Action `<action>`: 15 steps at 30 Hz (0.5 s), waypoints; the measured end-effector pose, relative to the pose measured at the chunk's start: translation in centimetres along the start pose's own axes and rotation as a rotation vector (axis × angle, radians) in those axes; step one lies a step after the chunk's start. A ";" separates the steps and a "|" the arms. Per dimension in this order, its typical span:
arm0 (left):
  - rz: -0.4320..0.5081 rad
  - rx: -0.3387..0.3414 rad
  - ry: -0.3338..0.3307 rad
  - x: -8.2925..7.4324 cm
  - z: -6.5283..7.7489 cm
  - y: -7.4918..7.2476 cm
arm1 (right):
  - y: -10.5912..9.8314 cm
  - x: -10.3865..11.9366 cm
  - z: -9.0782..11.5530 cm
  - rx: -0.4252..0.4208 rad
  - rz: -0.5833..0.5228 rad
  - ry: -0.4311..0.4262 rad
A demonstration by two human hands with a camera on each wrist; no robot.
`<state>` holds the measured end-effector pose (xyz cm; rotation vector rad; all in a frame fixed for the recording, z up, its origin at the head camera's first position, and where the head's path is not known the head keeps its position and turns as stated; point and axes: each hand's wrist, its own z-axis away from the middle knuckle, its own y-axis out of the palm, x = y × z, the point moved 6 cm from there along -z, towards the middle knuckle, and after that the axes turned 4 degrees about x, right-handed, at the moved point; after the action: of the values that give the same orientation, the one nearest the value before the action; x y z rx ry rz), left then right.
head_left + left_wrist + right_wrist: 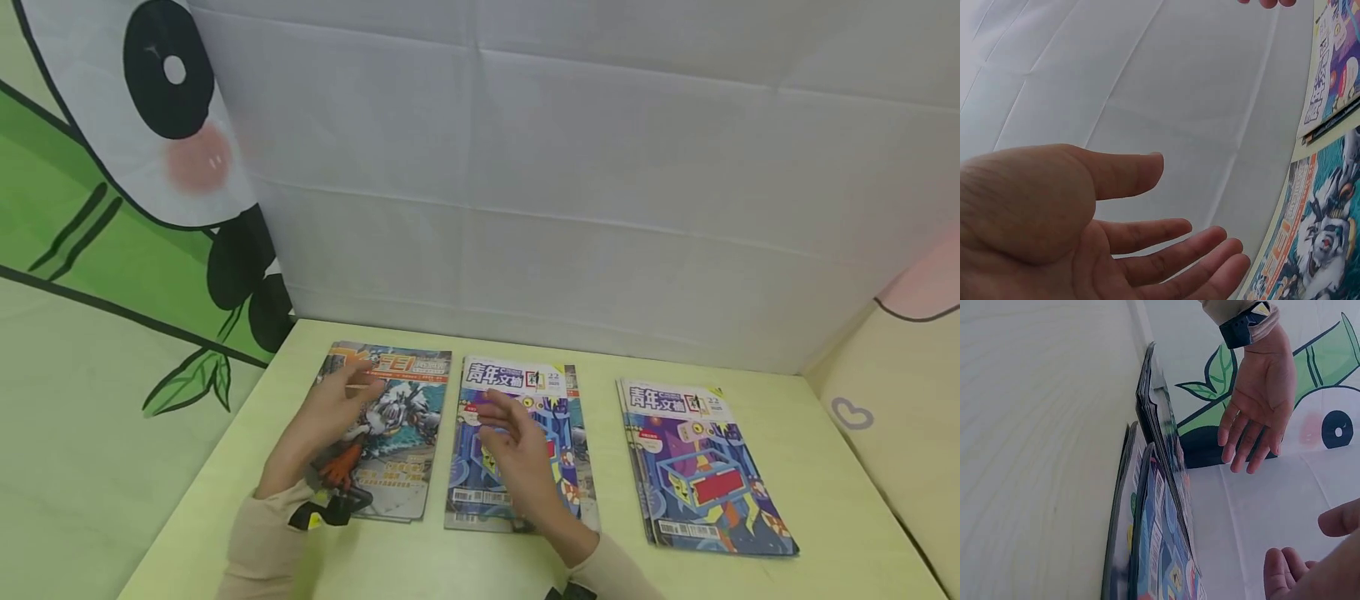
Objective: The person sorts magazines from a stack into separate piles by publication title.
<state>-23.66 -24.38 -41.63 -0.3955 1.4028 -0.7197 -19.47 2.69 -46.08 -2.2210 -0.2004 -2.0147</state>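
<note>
My left hand (318, 421) hovers over the left stack of magazines (401, 433), whose top cover shows a white mechanical figure and orange lettering. In the left wrist view its fingers (1166, 265) are extended, the thumb apart from them, and nothing is held. Over the middle stack my right hand (525, 458) hangs with fingers loosely bent and holding nothing. The middle stack has a purple-and-blue magazine (472, 479) on top and a teal-and-grey magazine (588, 492) sticking out beneath it. From the right wrist view, both hands are above the magazines (1166, 544).
On the right of the pale yellow table (375, 567) lies another stack of purple-and-blue magazines (705, 475), slightly fanned. A white cloth backdrop (540, 192) stands behind the table, with a painted panda and green bamboo (112, 208) on the left.
</note>
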 end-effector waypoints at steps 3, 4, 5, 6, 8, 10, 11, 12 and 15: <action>0.031 0.015 0.049 -0.7 0.0 0.8 | -1.3 0.3 0.5 -0.027 0.014 -0.012; 0.039 0.019 0.060 -0.8 0.0 1.1 | -1.7 0.4 0.7 -0.038 0.017 -0.019; 0.049 0.023 0.075 -0.9 -0.1 1.4 | -2.2 0.4 0.9 -0.045 0.020 -0.020; 0.058 0.027 0.078 -1.1 -0.1 1.7 | -2.6 0.4 1.0 -0.055 0.024 -0.026; 0.073 0.034 0.087 -1.5 -0.3 2.3 | -3.5 0.4 1.4 -0.077 0.023 -0.030; 0.086 0.040 0.098 -1.9 -0.4 3.0 | -4.3 0.5 1.7 -0.093 0.028 -0.043; 0.094 0.044 0.105 -2.1 -0.5 3.4 | -4.6 0.5 1.8 -0.101 0.037 -0.043; 0.102 0.049 0.112 -2.4 -0.5 3.7 | -5.0 0.5 1.9 -0.110 0.043 -0.048; 0.097 0.048 0.145 -2.8 -0.6 4.7 | -5.9 0.4 2.3 -0.127 0.055 -0.043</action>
<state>-23.28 -19.01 -42.65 -0.2395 1.5275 -0.7130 -18.32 8.91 -45.82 -2.3186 -0.0166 -2.0050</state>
